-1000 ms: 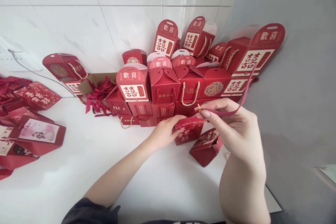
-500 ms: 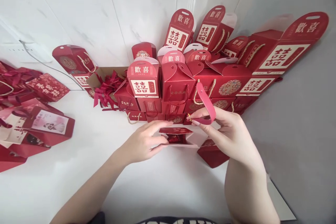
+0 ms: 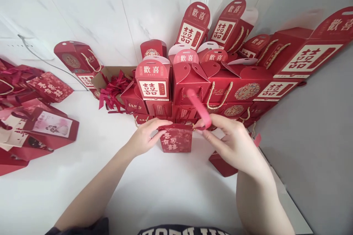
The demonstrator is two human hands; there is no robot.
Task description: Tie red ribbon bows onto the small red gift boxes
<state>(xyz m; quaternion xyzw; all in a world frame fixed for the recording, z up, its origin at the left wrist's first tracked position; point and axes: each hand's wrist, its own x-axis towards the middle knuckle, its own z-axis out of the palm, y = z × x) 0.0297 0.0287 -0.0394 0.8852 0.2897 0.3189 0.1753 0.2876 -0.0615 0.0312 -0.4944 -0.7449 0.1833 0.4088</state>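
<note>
Our left hand (image 3: 147, 137) pinches the bag (image 3: 176, 141) at its top left corner; our right hand (image 3: 230, 141) pinches a strap (image 3: 201, 112). Open tabletop (image 3: 165, 187) toward us and leftward; stacked boxes (image 3: 215, 80) just behind, grey wall (image 3: 314, 147) along the right. Bag's between our hands, printed face to us. Strap's blurred, its pinched end hard to make out. Right hand partly covers a loose box (image 3: 224, 166); left pile (image 3: 51, 126) is cut off.
</note>
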